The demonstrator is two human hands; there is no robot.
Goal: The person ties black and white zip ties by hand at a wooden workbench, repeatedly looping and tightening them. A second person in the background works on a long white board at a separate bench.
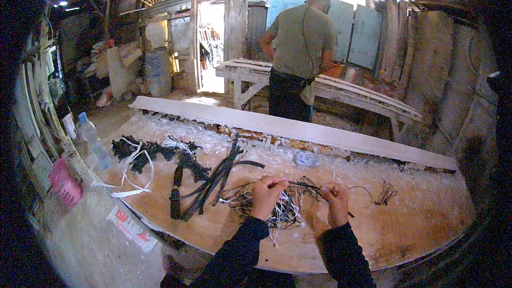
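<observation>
A short black strip stretches between my two hands, above the wooden table. At its left end my left hand is closed, thumb and forefinger pinching it. My right hand grips the other end in a pinch, with a thin dark cord near the fingers. Below and between the hands lies a tangled heap of black and white cords. Left of it, several long black strips are piled crosswise, beside a dark-handled tool whose working end I cannot make out.
Bunched black pieces and a white strap loop lie at the table's left. A small cord bundle is at the right. A long pale board runs along the far edge. Beyond, a person stands at a bench.
</observation>
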